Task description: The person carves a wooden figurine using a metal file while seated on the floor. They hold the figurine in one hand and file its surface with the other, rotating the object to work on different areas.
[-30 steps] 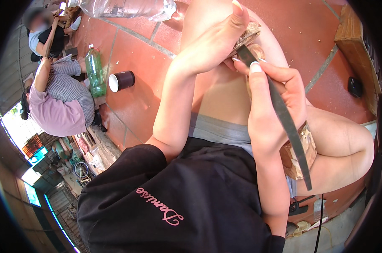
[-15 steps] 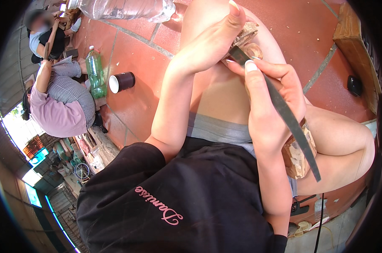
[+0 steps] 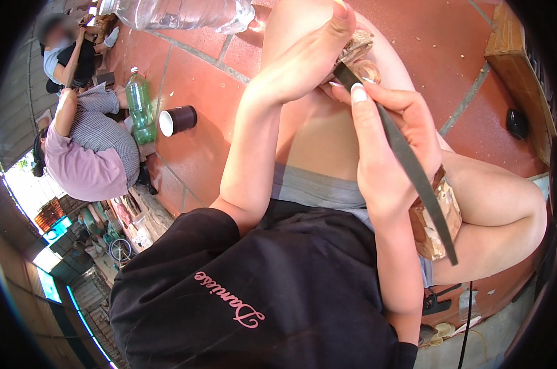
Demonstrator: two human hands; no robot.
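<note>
A flat dark metal file (image 3: 415, 166) slants across the front of my right hand (image 3: 392, 144), which is closed around it with the thumb laid along the blade. The file's upper end touches or overlaps a carved piece of pale brown wood (image 3: 359, 48). My left hand (image 3: 312, 64) grips that carving from the left, its thumb raised along the side and its other fingers mostly hidden. Below my right wrist, a rough chunk of wood (image 3: 437, 221) rests by my thigh; whether it is part of the same carving is hidden behind my hand.
On the red tiled floor are a large clear bottle (image 3: 186, 13), a green bottle (image 3: 141, 107), a dark cup (image 3: 178, 120) and a small black object (image 3: 517, 125). A wooden box (image 3: 506, 37) stands at right. Two people sit at left. A black cable (image 3: 467, 326) runs lower right.
My right hand and the file have shifted slightly left, with the file's lower tip swinging left too. My left hand and the carving have moved only a little left.
</note>
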